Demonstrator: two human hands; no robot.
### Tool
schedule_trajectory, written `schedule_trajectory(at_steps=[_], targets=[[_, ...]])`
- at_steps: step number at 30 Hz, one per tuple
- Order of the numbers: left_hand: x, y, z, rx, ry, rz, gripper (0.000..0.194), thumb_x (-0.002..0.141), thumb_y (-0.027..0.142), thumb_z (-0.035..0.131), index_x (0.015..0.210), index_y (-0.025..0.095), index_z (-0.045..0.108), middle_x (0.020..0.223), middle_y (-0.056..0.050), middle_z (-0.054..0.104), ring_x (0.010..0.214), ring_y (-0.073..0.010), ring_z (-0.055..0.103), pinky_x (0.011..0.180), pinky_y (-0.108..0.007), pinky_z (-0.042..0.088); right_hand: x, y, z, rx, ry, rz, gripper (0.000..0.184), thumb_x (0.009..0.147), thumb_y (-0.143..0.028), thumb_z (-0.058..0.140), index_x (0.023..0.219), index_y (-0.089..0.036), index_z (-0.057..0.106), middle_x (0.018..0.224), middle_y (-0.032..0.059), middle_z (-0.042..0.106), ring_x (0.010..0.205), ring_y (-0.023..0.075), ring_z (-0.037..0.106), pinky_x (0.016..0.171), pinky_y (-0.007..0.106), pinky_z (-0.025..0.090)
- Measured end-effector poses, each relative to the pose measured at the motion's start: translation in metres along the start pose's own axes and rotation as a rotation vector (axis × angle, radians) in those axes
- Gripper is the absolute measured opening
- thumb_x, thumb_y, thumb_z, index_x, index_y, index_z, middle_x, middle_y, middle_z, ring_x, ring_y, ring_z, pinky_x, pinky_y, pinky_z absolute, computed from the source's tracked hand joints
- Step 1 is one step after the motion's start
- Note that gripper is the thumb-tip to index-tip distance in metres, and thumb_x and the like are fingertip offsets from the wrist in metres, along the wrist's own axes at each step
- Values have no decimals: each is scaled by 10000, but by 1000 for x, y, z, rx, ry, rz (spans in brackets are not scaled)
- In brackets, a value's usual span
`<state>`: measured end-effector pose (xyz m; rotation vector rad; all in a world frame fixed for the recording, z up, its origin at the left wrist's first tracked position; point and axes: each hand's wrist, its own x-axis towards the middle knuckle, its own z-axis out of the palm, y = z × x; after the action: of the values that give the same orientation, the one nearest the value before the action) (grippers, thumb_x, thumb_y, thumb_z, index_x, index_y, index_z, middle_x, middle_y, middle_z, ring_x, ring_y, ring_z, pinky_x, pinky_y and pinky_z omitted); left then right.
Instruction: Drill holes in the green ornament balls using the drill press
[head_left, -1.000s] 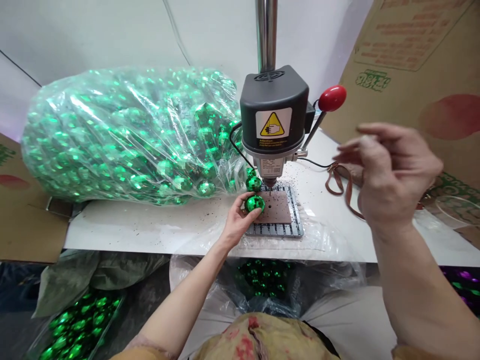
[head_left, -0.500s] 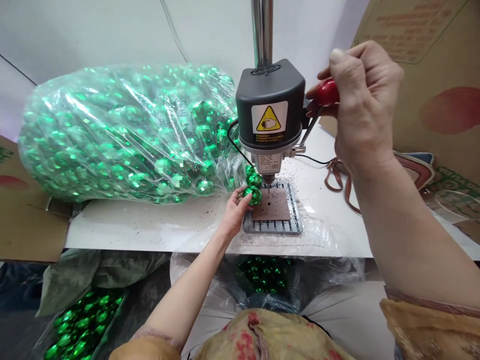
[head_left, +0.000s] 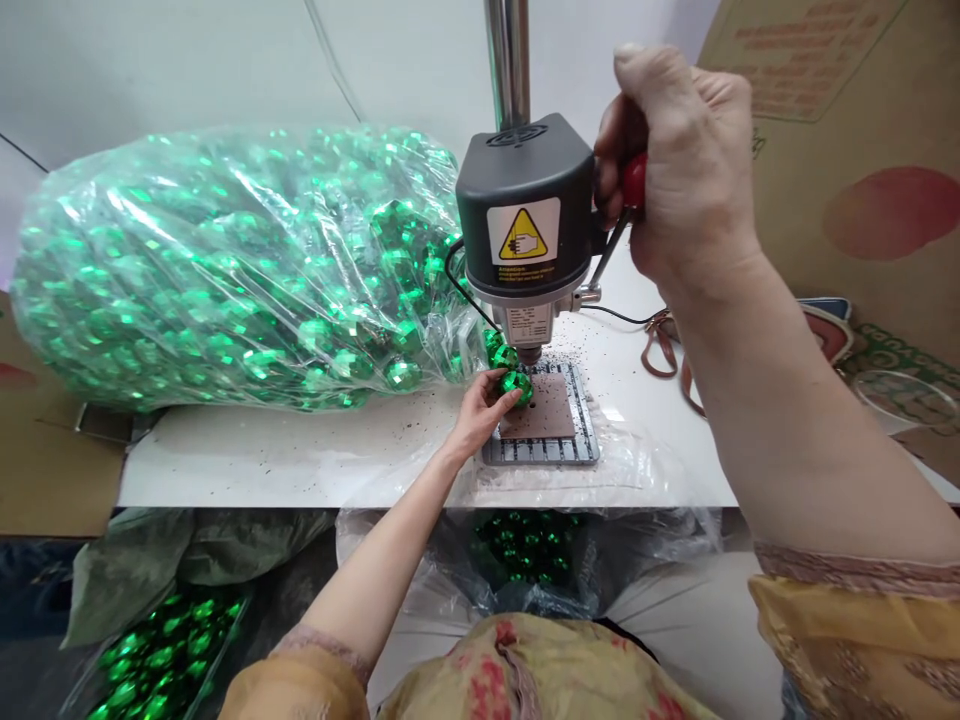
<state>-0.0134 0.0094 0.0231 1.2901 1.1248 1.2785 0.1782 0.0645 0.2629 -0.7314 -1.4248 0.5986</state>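
Between the thumb and fingers of my left hand (head_left: 480, 408) is a shiny green faceted ball (head_left: 515, 388), held at the left part of a brown square board (head_left: 551, 408). The board has a small hole and lies on the slotted metal base (head_left: 581, 448) of a drill press (head_left: 529, 215). My right hand (head_left: 686, 165) is closed around the red knob (head_left: 635, 182) of the press lever, up beside the motor housing. Another green ball (head_left: 504, 355) sits just behind the held one, near the chuck (head_left: 531, 355).
A big clear bag of green balls (head_left: 247, 270) lies on the white table (head_left: 285, 455) at left. Dark shavings dot the base. Cardboard boxes (head_left: 847, 200) flank the table. More green balls (head_left: 529, 545) lie in plastic below the edge, others in a bin (head_left: 169, 650) lower left.
My left hand has carried the ball a little to the right, over the board and nearer its hole. My right hand has wrapped more fully around the red knob.
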Motion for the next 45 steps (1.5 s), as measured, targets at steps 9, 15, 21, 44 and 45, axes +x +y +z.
schedule_trajectory(at_steps=[9,15,21,44,45], targets=[[-2,2,3,254,-105,61,545,801,453,769,1254,190,616,1134,-88,708,1021,-225,654,897,-341,517,-4,-4,1,129,-9,209,480,1015,-311,403,551,-199,452,328,-98,387,264,51,284,282,237,167],[-11,2,9,491,-40,162,566,758,417,821,1258,215,650,1216,-115,655,1155,-286,613,1023,-423,485,-6,-4,2,161,-16,200,492,1008,-338,414,531,-218,428,325,-101,360,269,51,261,279,249,138],[-14,-3,16,338,-104,125,597,776,384,809,1299,200,590,1283,-128,656,1200,-284,621,1074,-443,473,-6,-7,1,137,-13,238,515,1003,-337,423,502,-223,383,332,-92,359,286,45,278,292,249,157],[-14,-11,14,297,-113,140,611,778,439,819,1297,220,582,1302,-113,648,1214,-284,627,1073,-439,496,-91,5,2,167,181,-301,533,919,-196,560,478,-169,262,442,-69,216,370,12,288,408,248,142],[-14,-11,14,300,-111,149,610,777,439,819,1295,220,584,1298,-111,651,1211,-282,629,1071,-437,498,-95,6,2,151,197,-302,551,913,-225,581,473,-170,254,439,-64,214,368,22,290,406,263,127]])
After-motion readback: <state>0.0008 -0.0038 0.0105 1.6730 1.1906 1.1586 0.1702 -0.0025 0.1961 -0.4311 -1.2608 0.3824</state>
